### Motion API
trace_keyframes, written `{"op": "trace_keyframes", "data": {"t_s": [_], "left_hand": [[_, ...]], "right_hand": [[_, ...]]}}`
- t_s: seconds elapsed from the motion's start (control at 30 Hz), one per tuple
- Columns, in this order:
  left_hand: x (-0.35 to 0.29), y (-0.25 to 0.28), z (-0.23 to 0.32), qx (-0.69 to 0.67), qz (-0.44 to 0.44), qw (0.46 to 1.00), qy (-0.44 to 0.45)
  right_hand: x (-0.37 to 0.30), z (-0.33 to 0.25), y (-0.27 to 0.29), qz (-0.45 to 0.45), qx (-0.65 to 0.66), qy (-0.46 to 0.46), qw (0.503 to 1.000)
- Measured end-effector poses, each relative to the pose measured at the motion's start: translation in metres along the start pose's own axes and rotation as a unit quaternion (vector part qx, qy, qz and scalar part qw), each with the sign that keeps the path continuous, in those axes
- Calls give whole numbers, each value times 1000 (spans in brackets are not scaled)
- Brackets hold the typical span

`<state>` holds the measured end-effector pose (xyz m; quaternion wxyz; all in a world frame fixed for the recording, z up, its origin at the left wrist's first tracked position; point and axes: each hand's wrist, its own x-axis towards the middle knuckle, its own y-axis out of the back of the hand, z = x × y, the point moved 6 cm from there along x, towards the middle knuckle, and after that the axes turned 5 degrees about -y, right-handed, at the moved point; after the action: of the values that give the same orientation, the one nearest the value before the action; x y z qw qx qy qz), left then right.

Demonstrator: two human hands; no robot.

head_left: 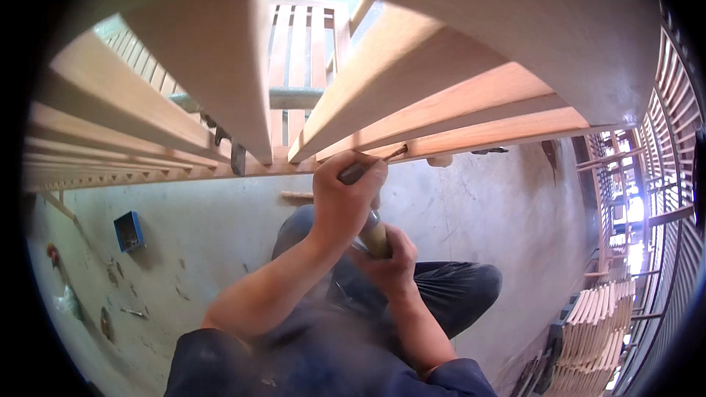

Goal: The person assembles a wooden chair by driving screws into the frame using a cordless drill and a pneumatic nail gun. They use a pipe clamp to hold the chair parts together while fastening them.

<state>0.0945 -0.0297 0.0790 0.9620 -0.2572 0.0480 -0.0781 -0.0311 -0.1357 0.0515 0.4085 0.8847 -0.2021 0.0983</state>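
Note:
My left hand (343, 195) is closed around a thin brush-like tool (398, 152). A dark, thick part of the tool shows between my fingers, and its narrow brown tip meets the lower edge of a wooden slat frame (471, 136). Just below, my right hand (390, 259) wraps round a bottle-like container (376, 241) with a yellowish-green lower part. The left hand partly covers its upper end. Pale slats of the frame fan out above both hands, and I cannot make out the tool's exact kind.
A small blue box (129, 231) with bits inside lies on the concrete floor (500, 213) at left, near scattered debris. Stacked curved wooden pieces (596, 323) stand at right beside slatted furniture (658, 162). Another slatted piece (298, 37) shows beyond the frame.

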Motion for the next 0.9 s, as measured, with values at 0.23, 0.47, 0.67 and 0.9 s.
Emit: {"op": "trace_keyframes", "data": {"t_s": [0.23, 0.47, 0.67, 0.9], "left_hand": [[1, -2, 7, -40, 8, 998, 51], [0, -8, 10, -45, 12, 997, 56], [-4, -8, 11, -20, 8, 999, 46], [-3, -10, 10, -9, 8, 999, 45]], "right_hand": [[5, -22, 19, -26, -16, -50, 998], [5, -21, 26, -15, 13, -54, 998], [3, -22, 30, -3, 0, -51, 999], [5, -21, 33, 7, -14, -28, 999]]}}
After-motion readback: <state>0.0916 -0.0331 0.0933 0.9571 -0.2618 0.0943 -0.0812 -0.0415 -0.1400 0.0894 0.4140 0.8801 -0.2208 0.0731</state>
